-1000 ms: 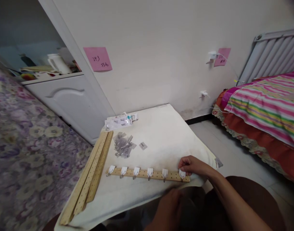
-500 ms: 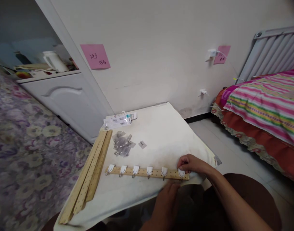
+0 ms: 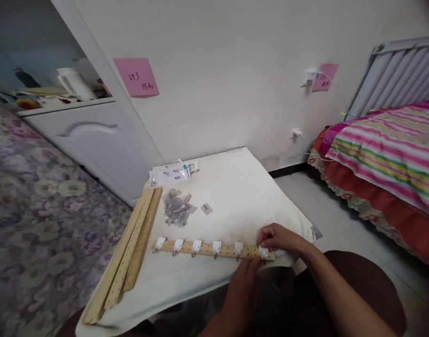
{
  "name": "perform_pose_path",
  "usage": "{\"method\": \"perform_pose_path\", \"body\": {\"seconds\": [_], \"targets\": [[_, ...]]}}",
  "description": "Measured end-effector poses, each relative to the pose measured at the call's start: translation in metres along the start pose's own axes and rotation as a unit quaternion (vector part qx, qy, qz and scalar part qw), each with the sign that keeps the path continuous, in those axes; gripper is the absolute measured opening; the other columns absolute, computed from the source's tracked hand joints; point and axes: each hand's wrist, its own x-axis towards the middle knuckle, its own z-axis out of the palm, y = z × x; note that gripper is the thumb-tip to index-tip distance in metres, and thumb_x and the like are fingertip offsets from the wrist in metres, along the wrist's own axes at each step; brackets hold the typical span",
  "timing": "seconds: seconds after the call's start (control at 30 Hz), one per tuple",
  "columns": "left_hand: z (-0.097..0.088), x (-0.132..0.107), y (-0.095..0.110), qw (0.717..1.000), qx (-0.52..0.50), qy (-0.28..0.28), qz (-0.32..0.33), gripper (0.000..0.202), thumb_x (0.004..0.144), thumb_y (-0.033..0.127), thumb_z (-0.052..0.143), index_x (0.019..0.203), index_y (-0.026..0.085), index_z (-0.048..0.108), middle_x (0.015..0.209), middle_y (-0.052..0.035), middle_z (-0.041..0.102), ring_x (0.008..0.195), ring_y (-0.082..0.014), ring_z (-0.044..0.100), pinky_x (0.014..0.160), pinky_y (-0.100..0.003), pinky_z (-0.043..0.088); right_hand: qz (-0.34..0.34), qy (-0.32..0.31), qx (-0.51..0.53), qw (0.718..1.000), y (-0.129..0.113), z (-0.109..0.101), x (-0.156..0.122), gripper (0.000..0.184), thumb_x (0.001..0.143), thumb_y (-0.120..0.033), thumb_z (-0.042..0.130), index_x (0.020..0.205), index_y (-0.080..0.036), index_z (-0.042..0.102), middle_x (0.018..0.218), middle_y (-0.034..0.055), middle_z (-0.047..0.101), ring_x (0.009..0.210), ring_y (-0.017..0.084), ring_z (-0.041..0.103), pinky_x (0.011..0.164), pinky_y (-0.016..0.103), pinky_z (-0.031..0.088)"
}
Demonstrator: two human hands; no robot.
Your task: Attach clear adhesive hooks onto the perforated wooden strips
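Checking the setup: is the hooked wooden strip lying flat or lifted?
Flat: the wooden strip lies along the cloth, right hand on its end.

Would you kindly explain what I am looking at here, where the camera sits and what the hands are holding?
There is no machine here: these are a person's two bare hands, filmed by a camera worn on the head that looks forward and down. That is the only view. A white cloth bears a wooden strip full of holes, which carries six white hooks. The right hand pinches the end hook at the strip's right end. The left hand reaches to the strip's near edge beside it; whether it grips anything I cannot tell. Further back lie a pile of grey pieces, a single piece and a packet. Spare strips lie along the cloth's left edge.
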Motion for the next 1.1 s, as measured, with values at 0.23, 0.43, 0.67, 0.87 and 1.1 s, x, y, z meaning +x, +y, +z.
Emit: {"method": "perform_pose_path", "body": {"seconds": [0.23, 0.43, 0.67, 0.87, 1.1], "targets": [[0.002, 0.005, -0.001, 0.999, 0.032, -0.006, 0.018, 0.073, 0.072, -0.005, 0.035, 0.139, 0.022, 0.026, 0.122, -0.01, 0.053, 0.109, -0.0204, 0.052, 0.093, -0.043, 0.048, -0.01, 0.003, -0.013, 1.0, 0.0, 0.0, 0.002, 0.014, 0.065, -0.019, 0.061, 0.077, -0.014, 0.067, 0.059, -0.0033, 0.059, 0.051, 0.008, 0.052, 0.049, 0.018, 0.04], [0.004, 0.009, 0.0, 0.995, 0.09, -0.033, -0.008, 0.067, 0.075, -0.005, 0.036, 0.137, 0.021, 0.032, 0.107, -0.0088, 0.058, 0.095, -0.0196, 0.056, 0.083, -0.039, 0.052, -0.009, 0.002, -0.015, 1.0, -0.001, 0.001, 0.001, 0.013, 0.066, -0.019, 0.061, 0.076, -0.014, 0.066, 0.057, -0.0037, 0.058, 0.051, 0.008, 0.051, 0.049, 0.019, 0.04], [0.007, 0.012, 0.0, 0.992, 0.117, -0.039, -0.006, 0.064, 0.076, -0.004, 0.037, 0.136, 0.02, 0.034, 0.106, -0.0093, 0.059, 0.094, -0.0203, 0.056, 0.082, -0.038, 0.051, -0.009, 0.005, -0.017, 1.0, -0.002, 0.002, 0.0, 0.012, 0.065, -0.017, 0.06, 0.075, -0.014, 0.066, 0.057, -0.0041, 0.056, 0.051, 0.008, 0.05, 0.049, 0.019, 0.039], [0.005, 0.012, 0.0, 0.99, 0.134, -0.044, -0.007, 0.067, 0.075, -0.006, 0.035, 0.136, 0.02, 0.033, 0.105, -0.0092, 0.059, 0.092, -0.0205, 0.056, 0.081, -0.038, 0.052, -0.002, 0.006, -0.025, 1.0, -0.004, 0.003, 0.0, 0.012, 0.065, -0.018, 0.06, 0.075, -0.015, 0.066, 0.057, -0.0039, 0.057, 0.051, 0.008, 0.05, 0.05, 0.019, 0.039], [0.01, 0.01, -0.005, 0.989, 0.143, -0.037, 0.005, 0.064, 0.076, -0.003, 0.036, 0.136, 0.02, 0.033, 0.106, -0.0096, 0.06, 0.094, -0.0205, 0.057, 0.082, -0.038, 0.052, -0.003, 0.014, -0.041, 0.999, -0.005, 0.004, -0.002, 0.014, 0.068, -0.019, 0.056, 0.078, -0.015, 0.065, 0.062, -0.0022, 0.06, 0.053, 0.009, 0.053, 0.051, 0.02, 0.041]]}}
